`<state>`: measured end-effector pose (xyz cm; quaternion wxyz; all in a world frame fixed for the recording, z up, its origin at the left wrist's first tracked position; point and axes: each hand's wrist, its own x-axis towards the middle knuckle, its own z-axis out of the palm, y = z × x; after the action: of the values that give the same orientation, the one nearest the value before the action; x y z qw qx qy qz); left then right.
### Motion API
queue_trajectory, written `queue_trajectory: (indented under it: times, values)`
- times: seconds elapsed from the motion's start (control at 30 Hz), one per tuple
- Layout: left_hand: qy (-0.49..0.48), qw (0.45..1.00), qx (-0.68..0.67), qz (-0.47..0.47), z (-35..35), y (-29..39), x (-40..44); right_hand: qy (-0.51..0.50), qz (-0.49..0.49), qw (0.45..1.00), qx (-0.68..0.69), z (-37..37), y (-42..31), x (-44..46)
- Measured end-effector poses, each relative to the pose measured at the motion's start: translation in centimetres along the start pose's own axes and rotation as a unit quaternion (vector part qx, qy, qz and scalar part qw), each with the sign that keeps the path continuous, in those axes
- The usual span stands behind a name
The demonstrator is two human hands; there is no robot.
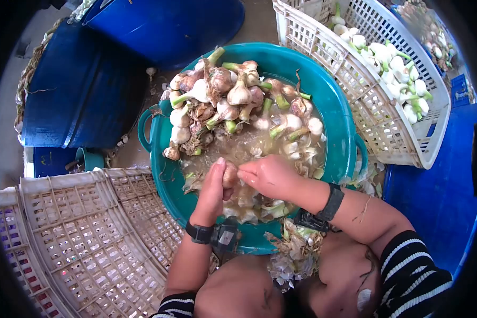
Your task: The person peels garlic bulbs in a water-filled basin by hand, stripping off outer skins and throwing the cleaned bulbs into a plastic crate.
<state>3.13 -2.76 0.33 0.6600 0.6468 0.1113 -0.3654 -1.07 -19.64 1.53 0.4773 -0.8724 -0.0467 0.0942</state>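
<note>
Over a teal tub (pixel 338 95) of cloudy water, my left hand (pixel 213 186) grips a garlic bulb (pixel 230 175) with its fingers wrapped round it. My right hand (pixel 267 176) is closed beside the bulb, thumb and fingertips pinched against its right side; whatever lies in the pinch is hidden. Unpeeled garlic bulbs (pixel 222 79) with green stem stubs are heaped at the tub's far left. More bulbs and loose skins (pixel 249 212) float in the water around both hands.
A white crate (pixel 392 140) at the upper right holds peeled garlic (pixel 387 58). Another plastic crate (pixel 85 228) stands at the lower left. Blue barrels (pixel 85 90) stand beyond the tub's left. Garlic skins (pixel 297 249) are piled between the knees. A small green container (pixel 90 159) sits behind the left crate.
</note>
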Motion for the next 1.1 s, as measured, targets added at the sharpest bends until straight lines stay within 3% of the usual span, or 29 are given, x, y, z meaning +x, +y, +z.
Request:
queue_trajectory:
  times: [0.03, 0.1, 0.23, 0.3, 0.37, 0.43, 0.47, 0.6, 0.67, 0.7, 0.73, 0.77, 0.8, 0.83, 0.9, 0.93, 0.97, 1.03, 1.07, 1.1]
  values:
    - [-0.014, 1.000, 0.025, 0.014, -0.2, -0.1, -0.1, 0.001, 0.001, 1.000, 0.002, 0.2, 0.0, -0.2]
    - [-0.029, 0.999, 0.030, 0.006, -0.4, -0.1, -0.7, -0.048, -0.023, 0.987, -0.149, 0.9, -0.2, -0.6]
    - [-0.070, 0.997, -0.005, -0.015, 0.0, 0.0, -1.2, 0.009, -0.045, 0.992, -0.116, 2.0, 1.5, 0.0]
    - [-0.062, 0.998, -0.029, -0.011, 0.6, 0.2, -1.3, -0.054, 0.014, 0.989, 0.137, 1.7, 3.1, 0.5]
    - [-0.052, 0.997, -0.057, -0.006, 0.8, 0.5, -1.1, -0.070, 0.027, 0.987, 0.142, 0.8, 2.2, -0.1]
    - [-0.088, 0.995, -0.038, 0.016, 0.2, 1.0, -0.9, -0.056, -0.041, 0.995, 0.070, 0.3, 1.0, -0.8]
    - [-0.116, 0.992, -0.024, 0.031, -0.1, 0.5, -0.6, -0.071, -0.053, 0.996, -0.003, 0.1, 0.9, -0.7]
    - [-0.115, 0.991, -0.063, -0.007, 0.1, 0.4, -0.8, -0.017, -0.057, 0.997, -0.057, 1.6, 1.4, -0.6]
    - [-0.124, 0.986, -0.108, 0.012, 0.2, -0.1, -1.0, -0.077, 0.107, 0.978, 0.163, 1.9, 2.3, 0.0]
    - [-0.124, 0.986, -0.108, 0.012, 0.3, -0.2, -1.0, -0.077, 0.108, 0.978, 0.163, 2.2, 2.6, -0.1]
    - [-0.109, 0.988, -0.098, 0.053, 0.5, -0.2, -1.0, -0.076, 0.207, 0.910, 0.352, 2.0, 2.3, -0.3]
    - [-0.094, 0.987, -0.088, 0.094, 0.7, -0.3, -1.0, -0.070, 0.296, 0.797, 0.522, 1.5, 1.4, -0.4]
    - [-0.152, 0.983, -0.046, 0.090, -0.5, -0.2, -0.7, -0.054, 0.318, 0.742, 0.588, 0.7, 0.5, -0.8]
    - [-0.153, 0.983, -0.046, 0.090, 0.0, 0.0, -0.9, -0.053, 0.318, 0.742, 0.588, 0.9, 0.6, -0.8]
    - [-0.083, 0.989, -0.051, 0.110, 1.5, 0.8, -1.3, -0.057, 0.168, 0.926, 0.332, 1.6, 1.6, -0.8]
    - [-0.085, 0.995, -0.010, 0.051, 0.8, 1.4, -1.1, -0.059, 0.155, 0.930, 0.327, 2.0, 2.0, -0.5]
    - [-0.087, 0.995, -0.009, 0.050, 0.7, 1.7, -1.1, -0.057, 0.156, 0.930, 0.328, 2.1, 2.4, -0.4]
    - [-0.081, 0.987, 0.141, 0.011, 0.7, 2.5, -1.4, 0.020, 0.071, 0.967, 0.245, 1.8, 2.6, 0.0]
    - [-0.097, 0.970, 0.177, 0.136, 0.6, 1.7, -1.4, 0.021, 0.072, 0.967, 0.245, 1.4, 2.2, 0.2]
    - [-0.096, 0.970, 0.177, 0.135, 0.8, 1.5, -1.7, 0.023, 0.188, 0.906, 0.380, 1.1, 1.8, 0.6]
